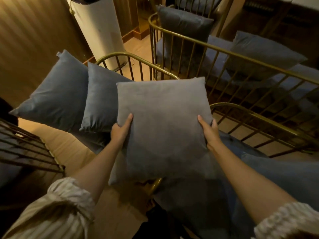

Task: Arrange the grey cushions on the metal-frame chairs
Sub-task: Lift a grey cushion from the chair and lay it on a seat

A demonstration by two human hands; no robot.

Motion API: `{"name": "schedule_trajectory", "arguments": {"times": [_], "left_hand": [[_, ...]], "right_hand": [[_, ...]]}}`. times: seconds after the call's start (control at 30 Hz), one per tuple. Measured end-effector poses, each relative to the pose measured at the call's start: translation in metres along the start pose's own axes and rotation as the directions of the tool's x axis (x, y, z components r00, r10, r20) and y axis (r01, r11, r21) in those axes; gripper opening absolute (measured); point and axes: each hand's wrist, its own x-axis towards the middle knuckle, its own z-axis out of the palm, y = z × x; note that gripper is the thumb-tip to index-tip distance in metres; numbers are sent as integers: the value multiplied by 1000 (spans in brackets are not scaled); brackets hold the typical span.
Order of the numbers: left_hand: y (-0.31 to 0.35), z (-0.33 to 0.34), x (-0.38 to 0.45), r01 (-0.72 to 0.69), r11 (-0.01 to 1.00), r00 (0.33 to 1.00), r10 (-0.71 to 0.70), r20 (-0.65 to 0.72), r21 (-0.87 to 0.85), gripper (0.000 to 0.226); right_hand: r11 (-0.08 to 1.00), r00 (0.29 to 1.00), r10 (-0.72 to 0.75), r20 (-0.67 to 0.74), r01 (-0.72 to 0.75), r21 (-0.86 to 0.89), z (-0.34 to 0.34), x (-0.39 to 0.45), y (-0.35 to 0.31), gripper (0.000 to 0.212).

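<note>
1. At the far left, two grey cushions stood propped side by side on a seat: the larger cushion (55, 94) leaned toward the wall, and the second cushion (100, 102) rested just beside it, overlapping its right edge. Behind them curved the brass rail of a metal-frame chair (136, 56).

2. The left hand (120, 130) was closed on the left edge of the held cushion (164, 121), thumb on the near face and the other fingers hidden behind the fabric.

3. That cushion hung in the air, upright and facing the person, between the propped pair and the chairs to the right; it touched no seat that could be seen.

4. The right hand (209, 133) clamped the opposite edge the same way, thumb in front, fingers wrapped out of sight.

5. Farther right, the long metal-frame bench (241, 57) already carried cushions against its back.

6. The step in hand looked like carrying one cushion to its place. The next move probably called for lowering it onto the seat beside the second cushion, leaning it back at the same tilt, then releasing both edges.
</note>
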Motion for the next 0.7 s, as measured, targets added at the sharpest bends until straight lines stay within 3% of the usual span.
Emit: {"name": "schedule_trajectory", "arguments": {"times": [0.1, 0.27, 0.43, 0.53, 0.6, 0.7], "left_hand": [[44, -22, 36, -68, 997, 998, 68, -16, 19, 86], [113, -92, 102, -138, 979, 985, 151, -81, 153, 101], [143, -155, 148, -126, 955, 972, 174, -161, 270, 101], [128, -172, 169, -110, 926, 971, 178, -162, 361, 121], [114, -172, 177, -66, 870, 984, 137, -111, 489, 129], [84, -169, 183, -104, 725, 984, 176, -38, 681, 138]], "right_hand": [[997, 996, -57, 69, 54, 51, 41, 16, -34, 62], [994, 975, -83, 206, 67, 81, 136, 37, -69, 61], [994, 936, -74, 345, 99, -56, 230, 48, -86, 92], [975, 897, -40, 440, 133, -181, 277, 54, -81, 124], [932, 856, 33, 515, 160, -327, 296, 59, -69, 145], [829, 780, 160, 605, 227, -512, 315, 60, -42, 149]]}}
